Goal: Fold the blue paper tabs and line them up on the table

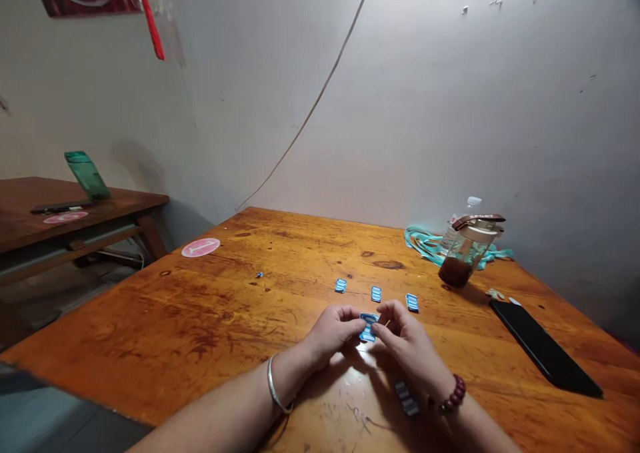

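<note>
Between my two hands is a small blue-and-white printed packet (369, 328), lifted a little above the wooden table (300, 246). My left hand (336, 330) pinches its left edge with thumb and forefinger. On the right edge, the thumb and fingers of my right hand (401, 336) are closed. Three similar blue pieces lie in a loose row beyond my hands: a left one (341, 285), a middle one (376, 294) and a right one (412, 302). Another striped piece (406, 398) lies in shadow below my right wrist.
To the right are a black phone (545, 346), a tumbler with dark liquid (463, 253), a clear bottle (473, 204), turquoise straps (423, 243) and small white bits (495, 294). A pink round sticker (201, 247) and a tiny scrap (259, 274) are leftward. Another table (120, 203) stands far left.
</note>
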Action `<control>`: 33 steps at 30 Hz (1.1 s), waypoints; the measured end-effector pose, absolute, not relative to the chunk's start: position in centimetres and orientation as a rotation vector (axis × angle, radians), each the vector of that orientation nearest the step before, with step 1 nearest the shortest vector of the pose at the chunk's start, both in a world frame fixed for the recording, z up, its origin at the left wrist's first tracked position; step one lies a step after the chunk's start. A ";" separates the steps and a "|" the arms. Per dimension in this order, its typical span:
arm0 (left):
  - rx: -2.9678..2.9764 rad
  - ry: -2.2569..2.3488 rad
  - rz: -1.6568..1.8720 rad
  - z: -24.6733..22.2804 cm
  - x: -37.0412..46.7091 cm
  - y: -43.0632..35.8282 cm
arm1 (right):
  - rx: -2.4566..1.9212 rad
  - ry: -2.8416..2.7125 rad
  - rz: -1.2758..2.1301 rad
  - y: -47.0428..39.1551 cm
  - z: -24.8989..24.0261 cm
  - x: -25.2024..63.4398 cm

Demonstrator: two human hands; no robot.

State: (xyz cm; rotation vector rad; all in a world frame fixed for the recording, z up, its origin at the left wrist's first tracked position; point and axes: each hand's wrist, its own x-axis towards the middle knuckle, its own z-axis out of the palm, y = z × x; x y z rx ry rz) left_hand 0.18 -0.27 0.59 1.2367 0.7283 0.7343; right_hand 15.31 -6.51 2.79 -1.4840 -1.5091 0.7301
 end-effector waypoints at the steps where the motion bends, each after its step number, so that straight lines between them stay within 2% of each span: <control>1: 1.230 0.741 0.759 0.5 0.1 -0.1 | -1.541 -1.575 0.765 -6.7 3.1 16.1; 5: 1.194 0.762 0.807 0.3 -0.2 0.7 | -1.696 -2.017 0.998 -7.7 3.8 18.8; 11: 1.221 0.770 0.805 0.4 -0.2 1.0 | -1.817 -2.349 0.767 -8.2 2.8 18.2; 17: 1.259 0.793 0.773 0.3 -0.2 0.9 | -1.803 -2.243 0.758 -7.6 3.0 17.8; 22: 1.309 0.800 0.733 0.3 0.0 0.3 | -1.505 -1.888 0.867 -7.1 3.8 16.8; 28: 1.438 0.776 0.661 1.2 0.0 -0.5 | -1.454 -1.829 0.604 -7.0 3.4 15.1; 33: 1.486 0.767 0.636 1.6 -0.2 -0.6 | -1.505 -1.802 0.540 -6.8 2.7 15.0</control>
